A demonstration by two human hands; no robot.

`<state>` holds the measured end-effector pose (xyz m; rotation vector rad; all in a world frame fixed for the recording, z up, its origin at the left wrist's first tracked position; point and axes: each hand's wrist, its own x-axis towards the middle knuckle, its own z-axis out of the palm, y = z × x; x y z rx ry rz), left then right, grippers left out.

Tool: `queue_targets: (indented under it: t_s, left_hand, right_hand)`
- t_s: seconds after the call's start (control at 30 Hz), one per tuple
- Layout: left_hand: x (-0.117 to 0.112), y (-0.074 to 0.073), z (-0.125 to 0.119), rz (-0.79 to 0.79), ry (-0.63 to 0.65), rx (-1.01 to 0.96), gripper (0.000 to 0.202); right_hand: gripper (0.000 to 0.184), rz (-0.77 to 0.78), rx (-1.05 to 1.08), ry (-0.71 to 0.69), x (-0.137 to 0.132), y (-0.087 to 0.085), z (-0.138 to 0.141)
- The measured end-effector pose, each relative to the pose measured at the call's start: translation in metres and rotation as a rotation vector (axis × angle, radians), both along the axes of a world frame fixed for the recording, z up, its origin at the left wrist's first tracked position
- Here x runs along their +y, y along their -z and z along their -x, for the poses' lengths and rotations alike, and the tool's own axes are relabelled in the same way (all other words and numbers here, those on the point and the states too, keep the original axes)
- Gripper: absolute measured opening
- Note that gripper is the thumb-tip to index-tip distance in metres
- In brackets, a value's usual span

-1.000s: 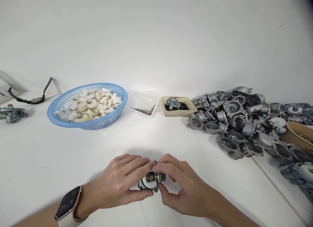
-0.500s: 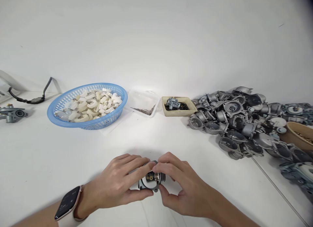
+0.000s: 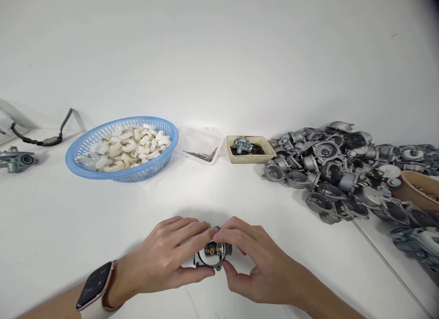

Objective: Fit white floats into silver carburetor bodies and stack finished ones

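Low in the middle of the head view is a grey metal carburetor (image 3: 218, 265), its open side facing up. A white plastic float (image 3: 206, 258) lies in it around two brass jets (image 3: 210, 251). My left hand (image 3: 174, 255) is closed around the carburetor's left side, thumb at the near edge and fingers across the top. At its right side, my right hand (image 3: 252, 262) has bent fingers at the small metal hinge part (image 3: 220, 249) and its thumb against the near right edge. The fingertips hide part of the hinge; I cannot tell whether they pinch a small pin.
A blue basket (image 3: 72, 161) of white floats stands at back left. Beside it are a clear tray (image 3: 206, 133) of thin pins and a cream box (image 3: 250, 159) with black rings and a carburetor. Grey bowls (image 3: 322, 202) pile up on the right, near a tan tub (image 3: 411, 191).
Almost nothing differs. The right hand's fingers have shifted very slightly at the hinge; the left hand keeps its hold on the carburetor.
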<state>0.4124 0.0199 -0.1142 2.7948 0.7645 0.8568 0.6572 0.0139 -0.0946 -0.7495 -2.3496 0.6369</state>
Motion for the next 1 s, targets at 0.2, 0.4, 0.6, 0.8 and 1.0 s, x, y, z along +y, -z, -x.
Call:
queue_targets:
  t_s: [0.2, 0.4, 0.6, 0.8, 1.0]
  left_hand:
    - [0.001, 0.0007, -0.0003, 0.016, -0.004, 0.004, 0.051]
    - [0.0, 0.0021, 0.0009, -0.006, -0.009, -0.003, 0.052]
    - [0.0006, 0.0017, 0.0012, 0.007, -0.001, 0.003, 0.052]
    - [0.0003, 0.0015, 0.0008, 0.009, -0.008, 0.006, 0.052]
    - [0.0003, 0.001, 0.0009, -0.001, -0.005, 0.011, 0.052]
  right_hand:
    - [0.052, -0.003, 0.018, 0.025, -0.0002, 0.0004, 0.0001]
    - [0.052, 0.004, 0.016, -0.001, -0.0007, -0.0002, -0.0002]
    - [0.055, 0.025, 0.027, -0.016, 0.0, -0.0008, -0.0007]
    - [0.054, 0.022, 0.037, 0.019, -0.0001, 0.0004, 0.0003]
    - [0.054, 0.016, 0.023, -0.02, -0.0007, -0.001, 0.0003]
